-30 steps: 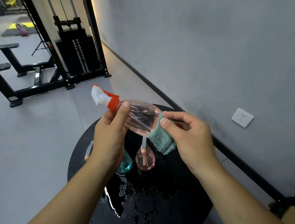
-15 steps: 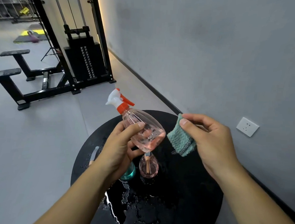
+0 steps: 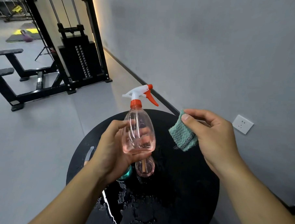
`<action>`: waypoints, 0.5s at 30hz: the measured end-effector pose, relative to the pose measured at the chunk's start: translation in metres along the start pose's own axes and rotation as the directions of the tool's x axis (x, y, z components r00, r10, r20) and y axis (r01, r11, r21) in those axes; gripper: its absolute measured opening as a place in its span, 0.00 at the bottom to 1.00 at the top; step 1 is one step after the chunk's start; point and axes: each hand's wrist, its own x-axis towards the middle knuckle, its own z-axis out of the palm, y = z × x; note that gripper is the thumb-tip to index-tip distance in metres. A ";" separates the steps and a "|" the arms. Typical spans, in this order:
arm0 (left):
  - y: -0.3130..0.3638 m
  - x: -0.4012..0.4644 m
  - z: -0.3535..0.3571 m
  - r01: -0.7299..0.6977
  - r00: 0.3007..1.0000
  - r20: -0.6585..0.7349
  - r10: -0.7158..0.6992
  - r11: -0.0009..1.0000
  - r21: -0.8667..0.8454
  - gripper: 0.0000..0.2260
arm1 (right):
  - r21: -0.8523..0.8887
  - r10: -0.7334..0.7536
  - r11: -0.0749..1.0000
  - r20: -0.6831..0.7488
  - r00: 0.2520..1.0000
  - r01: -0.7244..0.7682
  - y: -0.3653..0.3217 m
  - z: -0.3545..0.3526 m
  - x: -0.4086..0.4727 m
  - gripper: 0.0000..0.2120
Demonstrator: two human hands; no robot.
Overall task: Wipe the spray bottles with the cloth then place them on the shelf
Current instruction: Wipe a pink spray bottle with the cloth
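Since the earlier frame the bottle [image 3: 138, 136] had swung from a tilt to upright, nozzle up, and the cloth [image 3: 182, 137] had come away from it to the right, with a clear gap between them. The left hand [image 3: 113, 151] gripped the bottle's lower body, fingers curled round it, above the wet table [image 3: 199, 190]. The right hand [image 3: 215, 136] pinched the folded cloth between thumb and fingers. Two more bottles, one pink [image 3: 145, 169] and one teal [image 3: 125, 174], stood on the table just under the held one. Likely risks: the wet plastic could slip in that one-handed grip and knock those two over, or the base could go unwiped.
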 end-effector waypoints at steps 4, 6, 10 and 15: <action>-0.002 0.001 -0.001 -0.003 1.000 0.021 0.001 0.995 0.095 0.35 | -0.001 -0.001 1.000 -0.010 1.000 0.001 0.000 -0.003 0.002 0.06; -0.003 0.002 -0.001 -0.028 0.999 0.031 0.023 0.984 0.176 0.36 | 0.006 -0.007 1.000 -0.022 1.000 0.007 -0.001 -0.005 0.003 0.06; -0.007 0.001 -0.002 -0.059 0.997 0.062 0.043 0.954 0.292 0.32 | 0.005 -0.037 0.999 -0.051 0.998 0.037 -0.003 -0.010 0.005 0.06; -0.011 -0.002 -0.004 -0.049 0.996 0.085 0.014 0.904 0.424 0.42 | -0.067 -0.108 0.993 -0.091 0.990 0.102 -0.005 -0.015 0.007 0.05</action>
